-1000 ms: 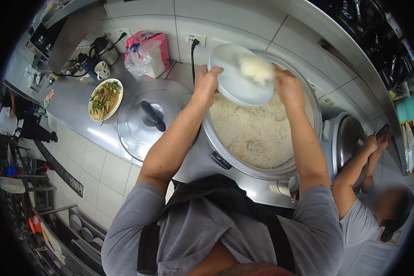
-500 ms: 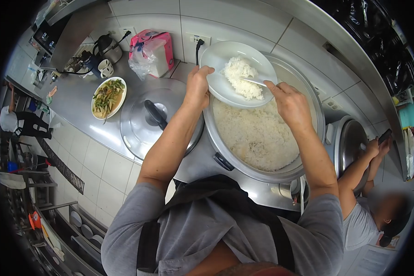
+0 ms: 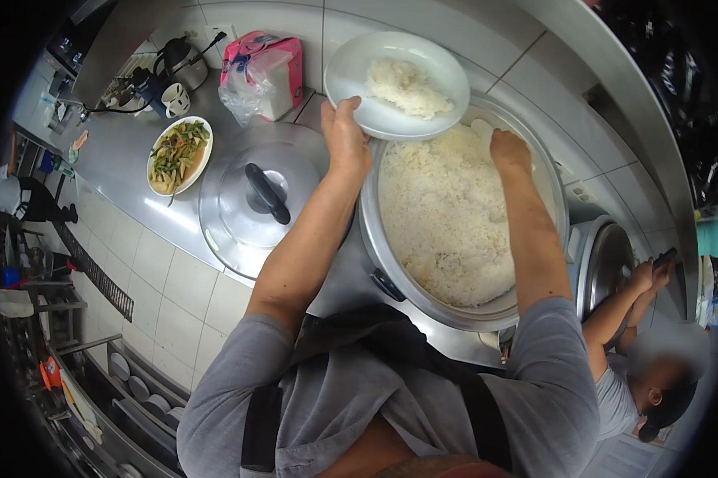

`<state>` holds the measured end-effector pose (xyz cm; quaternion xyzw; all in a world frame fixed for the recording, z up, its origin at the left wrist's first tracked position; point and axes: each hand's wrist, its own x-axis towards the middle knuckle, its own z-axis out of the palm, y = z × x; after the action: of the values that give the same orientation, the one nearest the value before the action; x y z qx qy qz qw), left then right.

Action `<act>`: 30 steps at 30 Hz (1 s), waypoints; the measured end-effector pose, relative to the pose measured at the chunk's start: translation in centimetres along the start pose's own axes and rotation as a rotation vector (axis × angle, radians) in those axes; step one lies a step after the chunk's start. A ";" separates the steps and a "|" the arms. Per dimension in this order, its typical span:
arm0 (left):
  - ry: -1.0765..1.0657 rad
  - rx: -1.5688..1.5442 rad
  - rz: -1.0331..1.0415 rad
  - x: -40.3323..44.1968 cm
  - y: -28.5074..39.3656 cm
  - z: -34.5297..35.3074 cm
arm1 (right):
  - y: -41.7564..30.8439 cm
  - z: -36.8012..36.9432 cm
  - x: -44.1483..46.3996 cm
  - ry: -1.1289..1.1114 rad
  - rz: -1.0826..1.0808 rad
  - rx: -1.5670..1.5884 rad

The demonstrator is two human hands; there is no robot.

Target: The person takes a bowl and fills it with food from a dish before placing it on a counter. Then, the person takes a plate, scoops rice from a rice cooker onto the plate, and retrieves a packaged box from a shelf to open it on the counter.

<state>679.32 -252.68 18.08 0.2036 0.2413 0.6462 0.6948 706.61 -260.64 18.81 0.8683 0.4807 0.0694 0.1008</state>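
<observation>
My left hand (image 3: 345, 135) grips the near left rim of a white plate (image 3: 345, 84), which is tilted above the pot's far edge. A mound of cooked rice (image 3: 407, 88) lies on that plate. Closed around a white rice paddle (image 3: 481, 130), my right hand (image 3: 510, 151) is down inside the large metal rice pot (image 3: 375, 239). The paddle's blade shows just left of my fingers, against the rice (image 3: 451, 215) in the pot.
A metal lid (image 3: 235, 231) with a black knob lies left of the pot. Beyond it are a plate of cooked vegetables (image 3: 180, 155), a pink package (image 3: 295, 60) and a cup (image 3: 176, 99). At right, another person (image 3: 622, 398) holds a phone beside a second pot (image 3: 610, 255).
My right hand and the paddle have moved from the plate's rice down into the pot. The plate has shifted up and slightly left with my left hand.
</observation>
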 end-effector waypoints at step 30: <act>0.003 0.080 0.032 0.7 0.5 -1.0 | -4.5 3.5 -1.4 -0.222 0.026 0.709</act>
<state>678.33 -251.97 17.52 0.2340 0.2647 0.6474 0.6754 702.99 -259.92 14.26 0.8576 0.4500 -0.1946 -0.1555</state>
